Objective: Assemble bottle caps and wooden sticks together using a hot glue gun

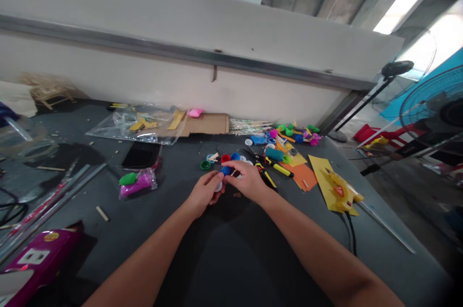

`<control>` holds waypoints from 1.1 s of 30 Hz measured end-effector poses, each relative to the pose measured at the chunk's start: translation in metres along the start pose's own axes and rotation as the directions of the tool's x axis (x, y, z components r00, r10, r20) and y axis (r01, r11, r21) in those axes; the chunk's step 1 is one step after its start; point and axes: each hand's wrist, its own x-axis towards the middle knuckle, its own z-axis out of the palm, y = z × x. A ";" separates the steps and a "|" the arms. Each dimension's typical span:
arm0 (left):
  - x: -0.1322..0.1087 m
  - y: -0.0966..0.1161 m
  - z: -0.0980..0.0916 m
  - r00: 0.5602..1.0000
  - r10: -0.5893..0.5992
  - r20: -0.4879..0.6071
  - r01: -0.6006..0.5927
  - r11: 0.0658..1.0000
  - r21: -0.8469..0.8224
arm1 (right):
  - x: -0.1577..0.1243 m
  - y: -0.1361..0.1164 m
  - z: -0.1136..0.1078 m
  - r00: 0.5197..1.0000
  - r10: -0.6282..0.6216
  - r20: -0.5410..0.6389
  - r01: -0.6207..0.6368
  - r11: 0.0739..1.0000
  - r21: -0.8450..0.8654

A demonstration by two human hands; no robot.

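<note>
My left hand (204,193) holds a white bottle cap (218,186) low against its fingertips, close to my right hand (246,179). The right fingers pinch a blue bottle cap (225,170) above it. Just beyond my hands lie a red bottle cap (225,158), another blue bottle cap (235,156) and a green bottle cap (205,165), with small wooden sticks (213,156) near them. Black-handled scissors (253,155) and a yellow-and-black marker (278,169) lie to the right, beyond my right hand.
On the dark grey table (231,249) lie a black phone (141,155), a bag of pink and green clay (137,184), a transparent plastic bag (144,126), cardboard (206,124), yellow card (334,184) and orange paper (300,176). A wall stands behind the table, with a fan (434,104) at right.
</note>
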 end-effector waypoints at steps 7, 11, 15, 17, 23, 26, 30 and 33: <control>0.001 -0.002 0.000 1.000 -0.016 0.015 0.014 0.990 0.140 | 0.000 -0.001 -0.002 0.999 -0.033 0.039 0.037 0.994 -0.105; 0.002 -0.006 -0.002 0.999 -0.015 0.037 0.007 0.979 0.205 | 0.001 -0.001 -0.002 0.998 -0.048 0.037 0.051 0.992 -0.113; 0.004 -0.008 -0.003 0.998 -0.030 0.061 0.019 0.982 0.186 | 0.002 -0.001 -0.001 0.998 -0.061 0.028 0.064 0.990 -0.125; 0.005 -0.008 -0.003 0.997 -0.047 0.065 0.035 0.984 0.172 | 0.002 -0.001 0.000 0.997 -0.067 0.024 0.070 0.989 -0.131; 0.006 -0.008 -0.002 0.998 -0.045 0.053 0.035 0.984 0.174 | 0.003 -0.001 0.003 0.996 -0.089 0.000 0.088 0.991 -0.103; 0.005 -0.006 -0.001 0.999 -0.027 0.036 0.021 0.988 0.156 | 0.002 -0.002 0.003 0.998 -0.053 -0.015 0.052 0.996 -0.077; 0.002 -0.002 0.000 0.997 -0.038 0.062 0.032 0.995 0.092 | 0.002 -0.001 0.003 1.000 -0.010 -0.026 0.009 0.999 -0.036; -0.001 0.001 0.000 0.996 -0.057 0.067 0.054 0.998 0.034 | 0.002 0.001 0.002 0.999 0.038 -0.014 -0.038 0.999 -0.005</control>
